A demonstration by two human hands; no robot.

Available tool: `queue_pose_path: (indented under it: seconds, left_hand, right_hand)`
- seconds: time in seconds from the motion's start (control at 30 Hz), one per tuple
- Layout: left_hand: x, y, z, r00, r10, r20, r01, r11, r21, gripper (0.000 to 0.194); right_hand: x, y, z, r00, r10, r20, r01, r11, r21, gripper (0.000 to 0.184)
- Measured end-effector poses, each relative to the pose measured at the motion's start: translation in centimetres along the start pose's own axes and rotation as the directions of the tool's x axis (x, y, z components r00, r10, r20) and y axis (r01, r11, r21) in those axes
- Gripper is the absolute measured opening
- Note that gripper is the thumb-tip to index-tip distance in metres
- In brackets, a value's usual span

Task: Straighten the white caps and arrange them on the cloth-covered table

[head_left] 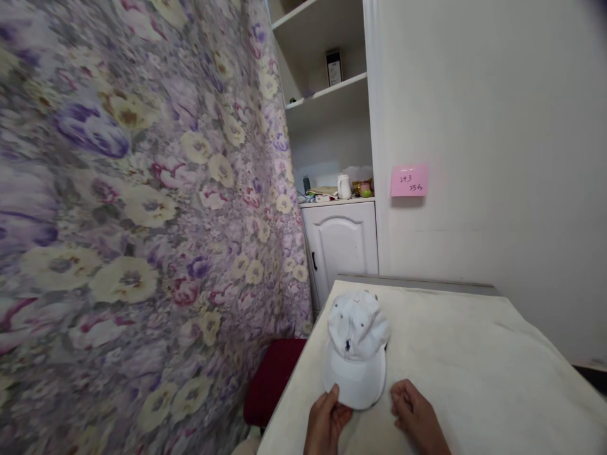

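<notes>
A white baseball cap (358, 335) with a small dark emblem on its front lies on the cream-covered table (455, 341), its brim toward me. My left hand (327, 420) pinches the brim's near left edge, thumb on top and fingers underneath. To the right of the brim, apart from it, my right hand (415, 411) rests low over the cloth with its fingers curled in. Whether anything sits inside those curled fingers is hidden.
A floral curtain (156, 208) hangs along the left side, with a dark red stool (275, 379) by the table. Behind stands a white cabinet (341, 246) with shelves holding a white jug (344, 186) and small items. A pink note (409, 181) sticks to the wall.
</notes>
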State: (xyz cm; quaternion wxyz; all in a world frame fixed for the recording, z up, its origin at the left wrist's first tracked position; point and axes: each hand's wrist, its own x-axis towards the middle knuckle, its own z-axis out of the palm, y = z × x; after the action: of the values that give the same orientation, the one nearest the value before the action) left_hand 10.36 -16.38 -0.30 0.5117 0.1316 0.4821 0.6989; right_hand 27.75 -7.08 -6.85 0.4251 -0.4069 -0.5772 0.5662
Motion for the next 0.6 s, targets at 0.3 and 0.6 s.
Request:
queue_pose_path:
  seconds: [0.3, 0.6]
  left_hand:
    - [0.2, -0.8, 0.7, 0.998, -0.059, -0.026, 0.055, 0.992, -0.115, 0.027]
    - [1.9, -1.1, 2.6, 0.997, -0.074, 0.016, 0.075, 0.956, -0.285, 0.043]
  right_hand:
    - [0.0, -0.6, 0.0, 1.0, 0.03, 0.007, -0.03, 1.0, 0.004, 0.024]
    - [0.4, -0.4, 0.1, 0.999, 0.043, 0.014, -0.043, 0.999, -0.001, 0.027]
